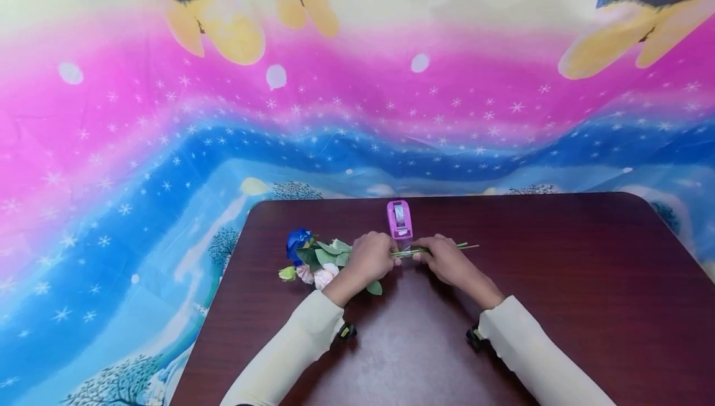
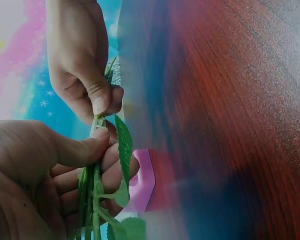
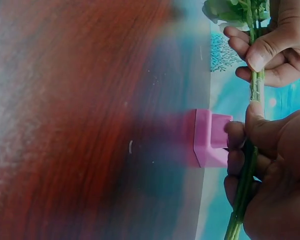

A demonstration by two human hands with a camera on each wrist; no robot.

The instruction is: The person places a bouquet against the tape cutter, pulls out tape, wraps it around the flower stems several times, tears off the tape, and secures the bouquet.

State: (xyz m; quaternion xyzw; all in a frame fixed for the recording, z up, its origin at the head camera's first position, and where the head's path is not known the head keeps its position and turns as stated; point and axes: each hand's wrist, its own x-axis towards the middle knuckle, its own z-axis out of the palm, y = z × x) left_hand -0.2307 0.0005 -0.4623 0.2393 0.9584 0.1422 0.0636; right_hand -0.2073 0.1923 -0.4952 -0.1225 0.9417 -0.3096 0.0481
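Note:
A small bunch of flowers (image 1: 326,277) lies across both hands, with a blue rose (image 1: 298,246), pale pink blooms and green leaves at its left end. My left hand (image 1: 370,258) grips the green stems below the leaves, thumb on top. Further along, my right hand (image 1: 445,261) pinches the same stems, whose cut ends (image 1: 469,246) stick out to the right. Between the two thumbs, clear tape (image 3: 255,91) lies around the stems, shiny in the right wrist view. Just beyond the hands stands a pink tape dispenser (image 1: 400,220) with a roll in it.
The dark reddish wooden table (image 1: 586,282) has rounded far corners. Behind it hangs a printed cloth (image 1: 357,114) in pink and blue with snowflakes. Small pale scraps (image 3: 130,146) lie on the tabletop in the right wrist view.

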